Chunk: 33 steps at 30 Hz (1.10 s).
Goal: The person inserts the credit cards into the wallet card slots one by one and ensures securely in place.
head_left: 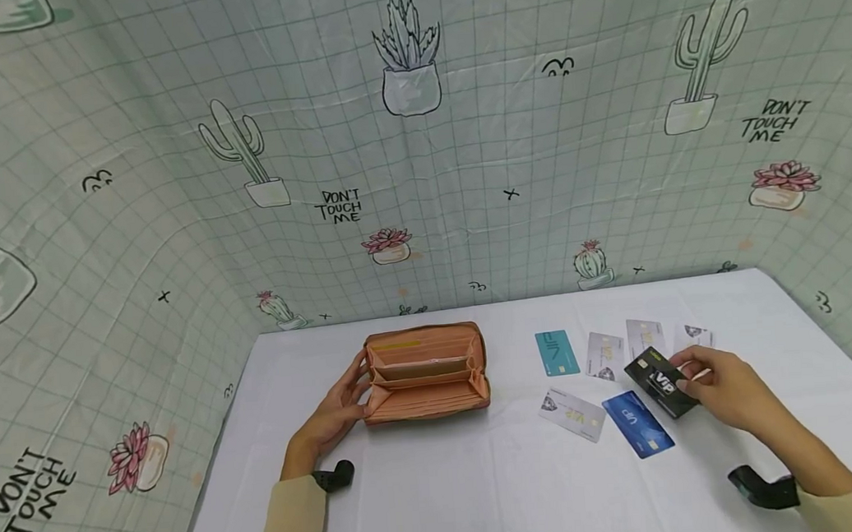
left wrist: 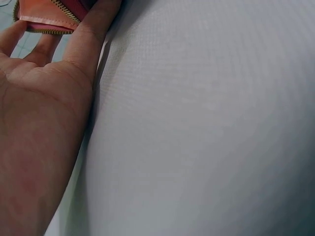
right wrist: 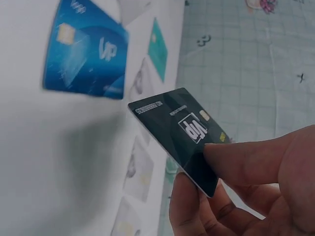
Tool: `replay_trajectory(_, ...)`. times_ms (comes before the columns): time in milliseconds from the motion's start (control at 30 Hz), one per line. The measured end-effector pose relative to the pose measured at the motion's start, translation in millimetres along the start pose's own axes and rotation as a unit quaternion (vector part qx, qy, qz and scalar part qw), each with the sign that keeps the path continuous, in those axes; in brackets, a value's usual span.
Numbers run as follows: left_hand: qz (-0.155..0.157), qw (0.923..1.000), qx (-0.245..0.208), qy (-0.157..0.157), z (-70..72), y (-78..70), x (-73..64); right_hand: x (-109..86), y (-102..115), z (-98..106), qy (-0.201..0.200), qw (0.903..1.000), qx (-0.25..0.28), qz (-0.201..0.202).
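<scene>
In the head view an orange zip-around wallet (head_left: 430,400) stands unzipped, its inner pockets facing me. My left hand (head_left: 338,411) grips its left side, thumb at the lower front corner and fingers up along the edge. The left wrist view catches the wallet's brass zipper (left wrist: 67,11) beside those fingers. Between thumb and fingers, my right hand (head_left: 727,383) pinches a black VIP card (head_left: 648,370) by one end. The right wrist view has this black card (right wrist: 170,130) lifted and tilted above the table, near a blue card (right wrist: 88,54) lying flat.
Left of the black card lie the blue card (head_left: 638,424) and a silver card (head_left: 573,414). Farther back are a teal card (head_left: 556,352) and several silver cards (head_left: 605,356). A white cloth covers the table (head_left: 442,496); a cactus-print curtain (head_left: 477,147) hangs behind and at both sides.
</scene>
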<state>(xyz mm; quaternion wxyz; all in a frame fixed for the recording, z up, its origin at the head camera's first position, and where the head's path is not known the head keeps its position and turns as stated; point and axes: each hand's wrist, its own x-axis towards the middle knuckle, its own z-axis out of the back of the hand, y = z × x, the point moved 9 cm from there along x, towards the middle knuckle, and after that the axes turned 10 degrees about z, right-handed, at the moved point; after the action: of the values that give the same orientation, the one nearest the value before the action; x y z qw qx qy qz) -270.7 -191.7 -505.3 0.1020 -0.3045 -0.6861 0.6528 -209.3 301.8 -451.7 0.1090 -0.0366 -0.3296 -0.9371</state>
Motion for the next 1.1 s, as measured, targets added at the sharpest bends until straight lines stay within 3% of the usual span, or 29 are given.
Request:
replay_trajectory(500, 0.000, 0.9999, 0.014, 0.002, -2.5, -1.5, -0.9, 31.1, 49, -17, -0.022, 0.9962, 0.059, 0.059)
replay_trajectory(833, -0.006, 0.9999, 0.005, -0.010, 13.3, 16.3, 8.3, 53.9, 76, -35, -0.037, 0.9878, 0.114, 0.099)
replay_trajectory(1100, -0.006, 0.9999, 0.005, -0.012, 11.1, 16.8, 7.6, 81.8, 96, -50, -0.052, 0.9832, 0.127, 0.121)
